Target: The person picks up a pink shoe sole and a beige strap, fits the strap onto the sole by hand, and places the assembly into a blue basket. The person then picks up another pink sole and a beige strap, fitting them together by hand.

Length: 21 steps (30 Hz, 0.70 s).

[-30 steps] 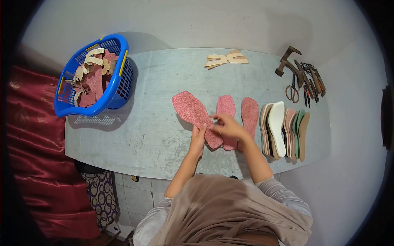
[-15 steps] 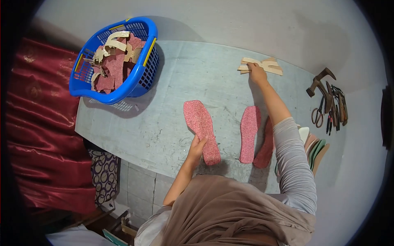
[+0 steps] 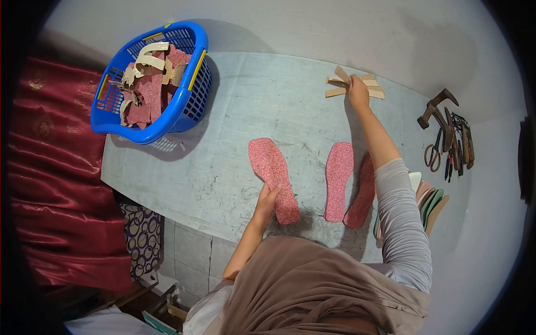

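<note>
My left hand (image 3: 268, 200) is closed around the narrow part of a pink speckled insole (image 3: 271, 159), thumb on top, with its wide end pointing away from me. At the far side of the table, my right hand (image 3: 358, 92) pinches a beige strip (image 3: 341, 73), which angles up to the left from my fingers. Several more beige strips (image 3: 376, 89) lie fanned out beneath that hand. Between my arms lies a second pink insole (image 3: 339, 173). A darker red insole (image 3: 361, 195) rests beside it, partly covered by my right sleeve.
A blue basket (image 3: 192, 106) full of pink and beige scraps stands at the table's (image 3: 234, 100) back left. Along the right lie a hammer (image 3: 435, 109), scissors (image 3: 432, 157) and several other hand tools. Stacked coloured sole pieces (image 3: 432, 206) sit near my right elbow.
My right hand has shifted slightly right and lifted one strip's end, so it now slants upward out of the pile. The left hand and its insole have barely moved.
</note>
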Tool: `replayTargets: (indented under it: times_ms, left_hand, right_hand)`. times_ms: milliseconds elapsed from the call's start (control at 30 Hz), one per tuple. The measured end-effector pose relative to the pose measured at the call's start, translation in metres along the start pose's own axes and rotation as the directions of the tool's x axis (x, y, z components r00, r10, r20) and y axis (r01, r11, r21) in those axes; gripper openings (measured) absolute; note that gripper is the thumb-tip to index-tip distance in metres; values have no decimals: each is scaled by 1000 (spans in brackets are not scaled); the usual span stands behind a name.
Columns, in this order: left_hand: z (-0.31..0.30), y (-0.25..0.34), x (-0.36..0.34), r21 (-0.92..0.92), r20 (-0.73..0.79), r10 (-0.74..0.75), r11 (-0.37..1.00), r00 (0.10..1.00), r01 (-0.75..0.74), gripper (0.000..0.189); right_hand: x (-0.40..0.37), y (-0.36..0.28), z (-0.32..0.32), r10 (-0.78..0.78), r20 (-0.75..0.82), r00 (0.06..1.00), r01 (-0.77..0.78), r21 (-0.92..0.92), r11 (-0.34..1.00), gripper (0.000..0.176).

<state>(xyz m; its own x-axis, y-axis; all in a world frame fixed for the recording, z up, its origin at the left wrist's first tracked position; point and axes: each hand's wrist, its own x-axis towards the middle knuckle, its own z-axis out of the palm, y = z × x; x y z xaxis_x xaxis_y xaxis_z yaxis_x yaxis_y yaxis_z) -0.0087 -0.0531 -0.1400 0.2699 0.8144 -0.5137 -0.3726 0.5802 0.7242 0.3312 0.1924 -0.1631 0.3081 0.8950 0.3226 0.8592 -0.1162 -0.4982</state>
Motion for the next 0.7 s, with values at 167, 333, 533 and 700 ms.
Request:
replayTargets:
  times_ms: [167, 333, 533, 700]
  left_hand:
    - [6, -2, -5, -11, -16, 49, 999, 999, -50, 34]
    - [3, -4, -9, 18, -12, 36, 999, 999, -36, 37]
    - [4, -11, -5, 284, 29, 15, 958, 999, -22, 33]
    - [16, 1, -13, 744, 28, -119, 665, 993, 58, 36]
  right_hand:
    - [14, 5, -9, 306, -267, 914, -235, 267, 935, 20]
    - [17, 11, -48, 616, -329, 715, -180, 765, 618, 21]
    - [-31, 2, -115, 662, -309, 683, 151, 946, 287, 15]
    - [-111, -18, -147, 619, 35, 785, 126, 968, -215, 26]
